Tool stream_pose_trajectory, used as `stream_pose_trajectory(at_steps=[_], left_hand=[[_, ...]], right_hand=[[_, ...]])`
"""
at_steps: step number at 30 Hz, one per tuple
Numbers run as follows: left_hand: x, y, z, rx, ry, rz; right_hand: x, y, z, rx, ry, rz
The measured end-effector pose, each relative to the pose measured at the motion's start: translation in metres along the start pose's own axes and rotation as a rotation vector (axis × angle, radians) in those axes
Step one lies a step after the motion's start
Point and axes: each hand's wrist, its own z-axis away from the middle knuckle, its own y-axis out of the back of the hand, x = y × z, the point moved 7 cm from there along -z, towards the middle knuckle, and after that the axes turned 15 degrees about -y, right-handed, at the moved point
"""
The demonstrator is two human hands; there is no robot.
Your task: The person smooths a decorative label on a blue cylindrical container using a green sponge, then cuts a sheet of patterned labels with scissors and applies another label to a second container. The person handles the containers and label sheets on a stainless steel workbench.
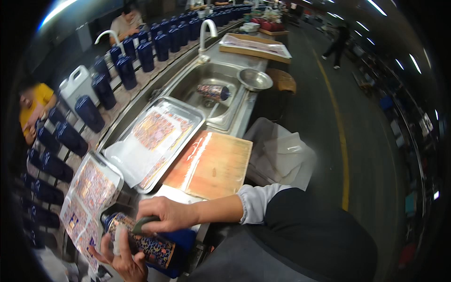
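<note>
A dark blue bottle (pixel 157 248) with a gold and orange floral pattern lies tilted in front of me, its neck to the upper left. My right hand (pixel 167 214) is closed around a dark green flat scraper (pixel 146 223), which is against the bottle's upper side. My left hand (pixel 124 263) is at the bottle's near side with its fingers stretched and spread. White coverings show on some of its fingers, and fingertips touch the patterned surface. Under the bottle is something dark blue (pixel 184 246), partly hidden.
Patterned sheets (pixel 89 207) lie at left, beside a metal tray (pixel 155 141) with more sheets. Past a wooden board (pixel 213 164), a sink (pixel 192 77) holds another patterned bottle (pixel 213 91). Plain blue bottles (pixel 89 113) line a ledge. Two people (pixel 40 101) sit beyond it.
</note>
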Motion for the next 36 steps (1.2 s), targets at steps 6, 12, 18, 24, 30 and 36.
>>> stream_pose_trajectory(at_steps=[6,12,18,24,30,36], left_hand=[[0.036,0.012,0.014,0.108,0.059,0.175],[0.067,0.025,0.03,0.15,0.137,0.199],[0.084,0.023,0.049,0.252,0.156,0.236],[0.081,0.002,0.066,0.261,0.359,0.229],[0.073,-0.034,0.086,0.14,0.639,0.302],[0.048,-0.063,0.115,0.149,0.532,0.151]], right_hand=[[-0.024,-0.004,0.012,0.023,0.18,0.169],[-0.024,-0.007,0.025,-0.024,0.152,0.122],[-0.023,-0.006,0.024,0.019,0.134,0.081],[-0.039,-0.03,0.045,-0.096,0.285,0.3],[-0.041,-0.02,0.04,0.078,0.229,0.341],[-0.03,-0.05,0.045,-0.192,0.27,0.179]])
